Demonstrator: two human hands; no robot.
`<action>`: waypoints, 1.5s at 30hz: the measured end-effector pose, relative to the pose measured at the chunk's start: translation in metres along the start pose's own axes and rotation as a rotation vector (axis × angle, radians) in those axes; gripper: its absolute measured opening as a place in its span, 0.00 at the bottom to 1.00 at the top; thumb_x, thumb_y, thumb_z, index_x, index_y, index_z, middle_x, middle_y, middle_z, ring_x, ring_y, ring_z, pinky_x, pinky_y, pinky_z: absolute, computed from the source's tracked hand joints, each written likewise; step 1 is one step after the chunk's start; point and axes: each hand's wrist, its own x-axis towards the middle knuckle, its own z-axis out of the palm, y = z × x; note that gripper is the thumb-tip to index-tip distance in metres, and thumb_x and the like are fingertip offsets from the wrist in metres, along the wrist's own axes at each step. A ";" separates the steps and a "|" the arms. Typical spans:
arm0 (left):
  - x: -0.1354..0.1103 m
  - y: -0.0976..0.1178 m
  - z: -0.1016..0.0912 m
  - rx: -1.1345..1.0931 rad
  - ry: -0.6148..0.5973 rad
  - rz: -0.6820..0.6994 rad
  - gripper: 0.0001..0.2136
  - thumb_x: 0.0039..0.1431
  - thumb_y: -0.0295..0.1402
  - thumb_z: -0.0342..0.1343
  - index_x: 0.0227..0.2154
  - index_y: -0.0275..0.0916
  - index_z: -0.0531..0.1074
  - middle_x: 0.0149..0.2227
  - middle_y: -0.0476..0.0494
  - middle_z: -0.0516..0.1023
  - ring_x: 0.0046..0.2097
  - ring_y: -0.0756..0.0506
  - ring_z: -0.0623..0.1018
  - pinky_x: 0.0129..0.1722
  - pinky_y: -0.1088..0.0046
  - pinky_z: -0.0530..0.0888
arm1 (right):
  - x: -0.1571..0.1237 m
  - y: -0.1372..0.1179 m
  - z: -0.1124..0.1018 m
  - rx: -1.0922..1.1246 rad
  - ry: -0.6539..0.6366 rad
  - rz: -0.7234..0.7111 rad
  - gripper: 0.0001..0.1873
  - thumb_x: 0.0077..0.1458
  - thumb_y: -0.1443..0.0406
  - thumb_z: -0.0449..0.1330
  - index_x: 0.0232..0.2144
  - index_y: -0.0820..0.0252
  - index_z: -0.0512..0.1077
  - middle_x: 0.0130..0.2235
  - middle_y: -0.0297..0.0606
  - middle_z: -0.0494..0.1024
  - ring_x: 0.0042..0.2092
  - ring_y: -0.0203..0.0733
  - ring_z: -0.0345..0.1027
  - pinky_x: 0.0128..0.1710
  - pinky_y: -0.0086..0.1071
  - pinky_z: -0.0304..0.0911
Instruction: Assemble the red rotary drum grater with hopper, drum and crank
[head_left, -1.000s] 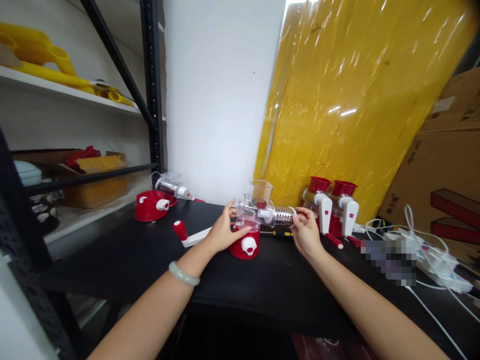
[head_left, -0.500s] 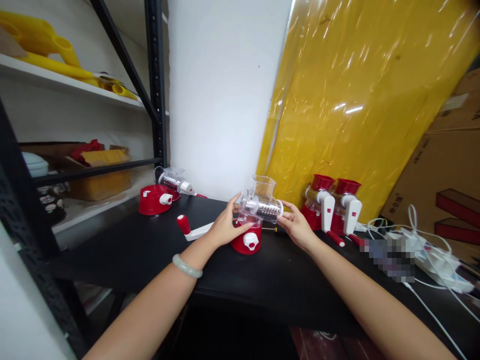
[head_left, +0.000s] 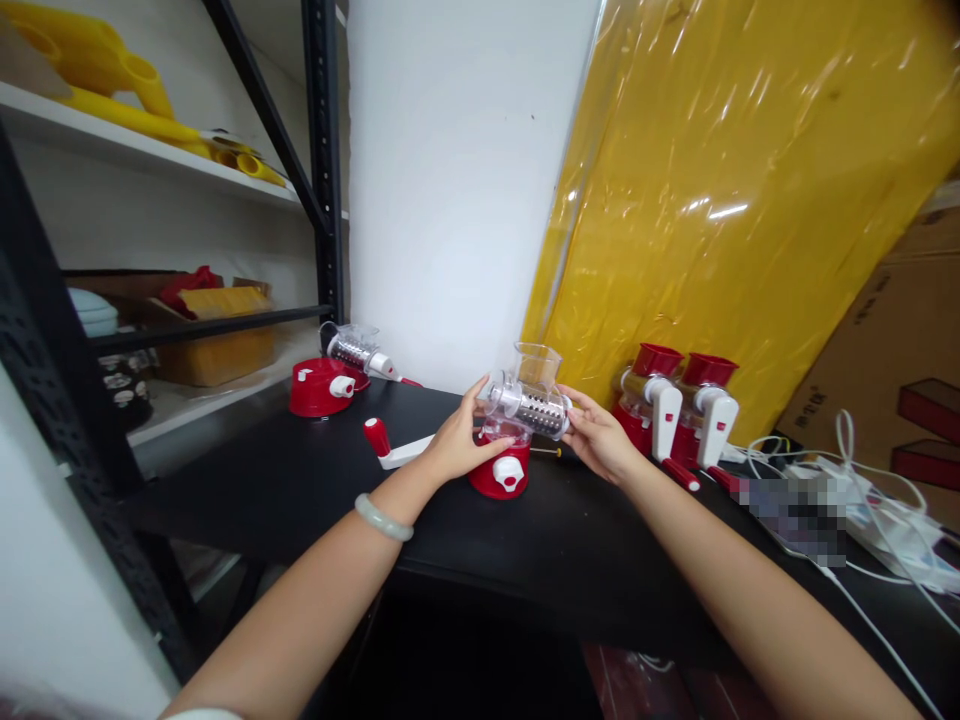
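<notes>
A hand-crank grater with a red base (head_left: 501, 477) and a clear body with a hopper (head_left: 535, 366) stands on the black table (head_left: 315, 500). A metal grating drum (head_left: 534, 409) sits in the clear body. My left hand (head_left: 459, 445) grips the clear body from the left. My right hand (head_left: 596, 440) presses its fingers against the drum's right end. A white crank with a red knob (head_left: 390, 448) lies on the table just left of my left hand.
Another grater (head_left: 334, 373) lies at the table's back left. Two assembled graters (head_left: 679, 410) stand at the right, before a yellow plastic-wrapped panel (head_left: 720, 200). White cables and a power strip (head_left: 877, 500) lie far right. A black shelf rack (head_left: 150, 300) stands at the left.
The drum has gone from sticking out to the right of the clear body to sitting inside it. My right hand moved left with it. The left hand stayed on the body.
</notes>
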 end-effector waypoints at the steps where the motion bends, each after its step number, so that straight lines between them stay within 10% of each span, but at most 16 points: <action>1: 0.000 -0.001 0.000 0.014 0.003 -0.004 0.50 0.51 0.42 0.66 0.68 0.44 0.39 0.52 0.34 0.72 0.52 0.37 0.76 0.51 0.53 0.75 | 0.000 0.001 0.001 0.011 0.002 -0.006 0.25 0.49 0.60 0.68 0.49 0.52 0.70 0.41 0.38 0.81 0.43 0.45 0.76 0.46 0.43 0.70; 17: -0.002 0.000 0.002 -0.018 -0.014 -0.016 0.52 0.51 0.42 0.66 0.68 0.42 0.35 0.53 0.32 0.72 0.53 0.37 0.76 0.52 0.53 0.74 | -0.003 -0.004 0.020 0.023 -0.008 -0.015 0.26 0.52 0.55 0.66 0.52 0.48 0.67 0.50 0.38 0.78 0.49 0.46 0.74 0.47 0.44 0.70; 24: -0.002 -0.006 0.005 -0.084 0.010 -0.035 0.56 0.49 0.42 0.68 0.68 0.41 0.29 0.54 0.29 0.71 0.54 0.35 0.75 0.52 0.50 0.74 | 0.006 -0.005 0.029 -0.032 -0.030 0.005 0.42 0.39 0.62 0.74 0.55 0.49 0.61 0.39 0.35 0.82 0.42 0.44 0.77 0.44 0.40 0.71; 37: -0.002 0.001 0.003 -0.110 0.008 -0.065 0.54 0.48 0.41 0.69 0.68 0.43 0.34 0.53 0.31 0.71 0.53 0.36 0.76 0.49 0.52 0.76 | 0.010 -0.011 0.027 -0.030 -0.064 0.049 0.36 0.41 0.62 0.73 0.53 0.51 0.65 0.41 0.36 0.81 0.39 0.43 0.77 0.39 0.38 0.73; 45: -0.001 0.003 0.002 -0.125 -0.004 -0.073 0.52 0.48 0.40 0.69 0.67 0.45 0.37 0.53 0.32 0.71 0.53 0.36 0.76 0.49 0.54 0.77 | 0.006 0.007 0.023 -0.090 0.028 -0.124 0.52 0.42 0.59 0.73 0.63 0.49 0.50 0.38 0.35 0.82 0.40 0.43 0.77 0.45 0.41 0.70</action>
